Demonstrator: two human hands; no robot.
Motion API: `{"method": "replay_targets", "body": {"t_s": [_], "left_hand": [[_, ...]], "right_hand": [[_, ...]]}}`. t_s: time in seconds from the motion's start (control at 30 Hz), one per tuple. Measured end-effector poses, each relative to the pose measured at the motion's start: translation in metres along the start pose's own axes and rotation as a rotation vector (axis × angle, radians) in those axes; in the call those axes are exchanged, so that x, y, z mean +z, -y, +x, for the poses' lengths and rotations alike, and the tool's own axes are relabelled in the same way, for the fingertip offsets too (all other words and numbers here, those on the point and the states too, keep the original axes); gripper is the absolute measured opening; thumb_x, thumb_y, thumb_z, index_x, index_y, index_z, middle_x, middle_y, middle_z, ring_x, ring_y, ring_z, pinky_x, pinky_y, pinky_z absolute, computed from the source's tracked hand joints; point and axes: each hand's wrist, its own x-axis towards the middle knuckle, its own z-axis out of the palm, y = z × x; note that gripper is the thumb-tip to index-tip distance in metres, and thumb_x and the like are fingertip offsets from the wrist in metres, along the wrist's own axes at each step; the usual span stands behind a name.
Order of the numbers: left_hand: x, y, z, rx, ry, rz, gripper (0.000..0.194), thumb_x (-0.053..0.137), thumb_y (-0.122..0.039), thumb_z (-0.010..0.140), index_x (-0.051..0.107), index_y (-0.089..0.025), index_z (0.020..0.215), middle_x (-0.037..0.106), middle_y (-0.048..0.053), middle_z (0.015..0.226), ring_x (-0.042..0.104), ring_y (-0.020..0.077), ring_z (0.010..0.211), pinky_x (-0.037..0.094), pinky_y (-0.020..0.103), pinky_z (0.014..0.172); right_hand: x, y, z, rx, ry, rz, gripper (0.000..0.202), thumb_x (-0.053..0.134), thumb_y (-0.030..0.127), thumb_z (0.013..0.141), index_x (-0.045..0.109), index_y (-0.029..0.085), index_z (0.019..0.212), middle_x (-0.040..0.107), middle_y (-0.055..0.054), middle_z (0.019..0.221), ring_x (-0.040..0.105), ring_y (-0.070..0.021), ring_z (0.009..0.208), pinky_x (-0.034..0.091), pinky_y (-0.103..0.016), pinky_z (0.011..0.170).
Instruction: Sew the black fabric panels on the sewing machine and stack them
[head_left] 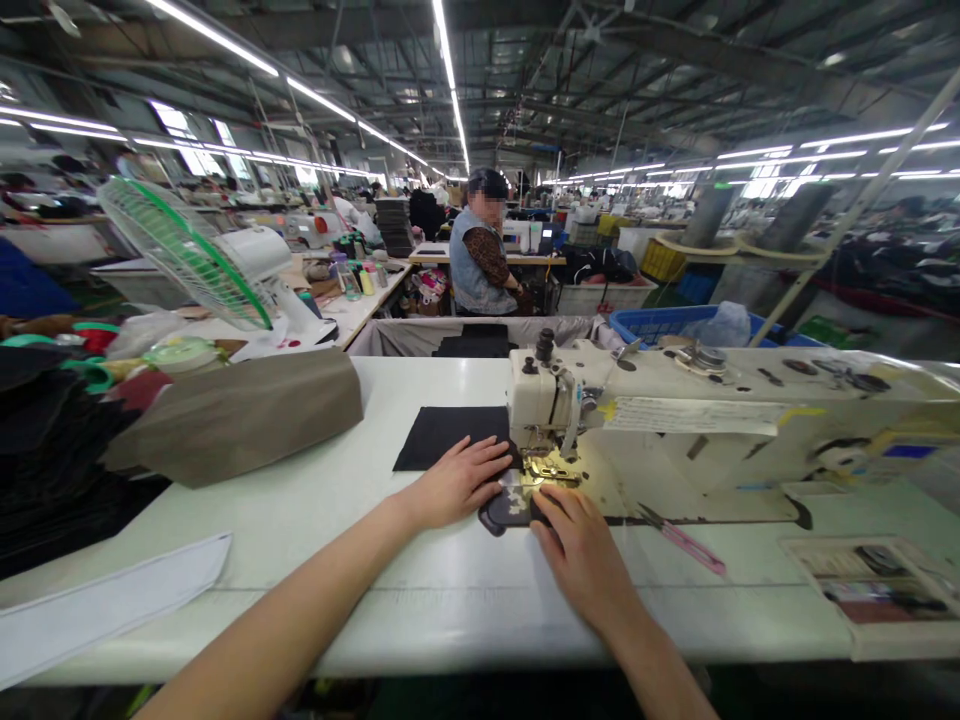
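"Black cloth [450, 437] on the pale tabletop [420, 600]: in the head view, how far along does it look?"

"Under way and not finished, I'd judge. It lies flat, left of the sewing machine [660, 375], its right end reaching in beside the metal foot [553, 470]. I can make out no seam on the bare part, so how much is stitched, and how much is left, I can't say."

"And the hands?"

"The left hand [463, 482] rests over the cloth's near edge, fingers spread, its grip slack. The right hand [576, 528] bends its fingers just in front of the foot. Something dark shows beneath them, but I can't tell whether that grip is clenched on it."

"What else is hard to make out?"

"The needle's tip is lost in the glare, and the machine and left fingers hide the cloth's right end. The dark pile [52, 470] is cut off at the left edge; done or waiting, it doesn't show. Small things in the tray [904, 640] blur together."
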Motion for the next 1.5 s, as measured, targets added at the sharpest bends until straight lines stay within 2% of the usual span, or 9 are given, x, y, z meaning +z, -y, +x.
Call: {"method": "replay_targets", "body": {"t_s": [0.1,0.2,0.37,0.43,0.57,0.73,0.93,1.03,1.5], "left_hand": [[-0.006,-0.008,-0.013,-0.062,-0.065,0.078,0.042,0.052,-0.034,0.099,0.058,-0.022,0.138,0.051,0.01,0.15,0.049,0.0298,0.135,0.04,0.049,0.11],[-0.006,-0.013,-0.02,-0.284,-0.126,0.16,0.043,0.051,-0.031,0.097,0.058,-0.016,0.137,0.06,0.015,0.136,0.063,0.0282,0.113,0.052,0.041,0.094],[-0.002,-0.005,-0.018,-0.438,-0.092,0.246,0.066,0.058,-0.041,0.094,0.043,-0.005,0.147,0.035,0.024,0.157,0.045,0.0367,0.137,0.041,0.047,0.11],[-0.008,0.004,-0.019,-0.475,-0.081,0.264,0.068,0.06,-0.039,0.093,0.04,-0.007,0.149,0.036,0.022,0.157,0.044,0.0327,0.139,0.041,0.042,0.112],[-0.04,0.035,-0.037,-0.614,-0.094,0.347,0.033,0.048,-0.018,0.096,0.063,-0.016,0.125,0.06,0.013,0.137,0.056,0.0232,0.126,0.043,0.034,0.108],[-0.076,0.077,-0.082,-0.873,-0.145,0.472,0.047,0.055,-0.004,0.083,0.059,-0.014,0.129,0.052,0.02,0.143,0.043,0.0352,0.138,0.039,0.052,0.11],[-0.083,0.093,-0.115,-0.856,-0.106,0.502,0.031,0.042,-0.009,0.093,0.069,-0.015,0.107,0.066,0.015,0.119,0.061,0.0269,0.114,0.05,0.038,0.094],[-0.085,0.096,-0.12,-0.846,-0.116,0.531,0.025,0.049,-0.022,0.095,0.067,-0.016,0.11,0.064,0.014,0.118,0.059,0.0284,0.114,0.05,0.038,0.093],[-0.096,0.112,-0.107,-0.907,-0.107,0.537,0.025,0.045,-0.012,0.087,0.07,-0.013,0.087,0.069,0.015,0.095,0.066,0.0278,0.093,0.049,0.034,0.077]], "right_hand": [[0.002,-0.003,-0.002,-0.01,-0.021,0.002,0.029,0.054,0.023,0.097,0.063,0.017,0.124,0.064,-0.012,0.124,0.058,-0.0277,0.116,0.051,-0.05,0.101],[0.005,-0.006,-0.003,-0.024,-0.03,-0.003,0.029,0.053,0.025,0.098,0.063,0.017,0.124,0.064,-0.012,0.124,0.058,-0.0275,0.116,0.051,-0.048,0.101],[0.01,-0.012,-0.007,-0.068,-0.043,-0.012,0.031,0.05,0.031,0.1,0.062,0.018,0.125,0.065,-0.012,0.124,0.06,-0.028,0.115,0.051,-0.048,0.099],[0.012,-0.015,-0.01,-0.086,-0.059,-0.014,0.031,0.049,0.034,0.101,0.062,0.019,0.125,0.065,-0.011,0.124,0.06,-0.0278,0.115,0.051,-0.047,0.098],[0.017,-0.021,-0.012,-0.148,-0.098,-0.022,0.035,0.045,0.041,0.102,0.061,0.019,0.124,0.066,-0.011,0.122,0.061,-0.0273,0.112,0.051,-0.046,0.096],[0.02,-0.023,-0.012,-0.185,-0.143,-0.037,0.037,0.043,0.045,0.103,0.06,0.02,0.124,0.068,-0.011,0.118,0.063,-0.0273,0.109,0.051,-0.045,0.093],[0.023,-0.024,-0.012,-0.173,-0.149,-0.039,0.037,0.043,0.045,0.103,0.061,0.022,0.124,0.068,-0.01,0.118,0.064,-0.0279,0.108,0.052,-0.045,0.092],[0.023,-0.023,-0.013,-0.148,-0.136,-0.026,0.037,0.044,0.046,0.102,0.061,0.022,0.125,0.067,-0.01,0.121,0.063,-0.0285,0.111,0.05,-0.046,0.095],[0.023,-0.02,-0.012,-0.139,-0.149,-0.034,0.032,0.046,0.038,0.102,0.062,0.021,0.122,0.068,-0.009,0.12,0.064,-0.0264,0.111,0.053,-0.044,0.095]]}}
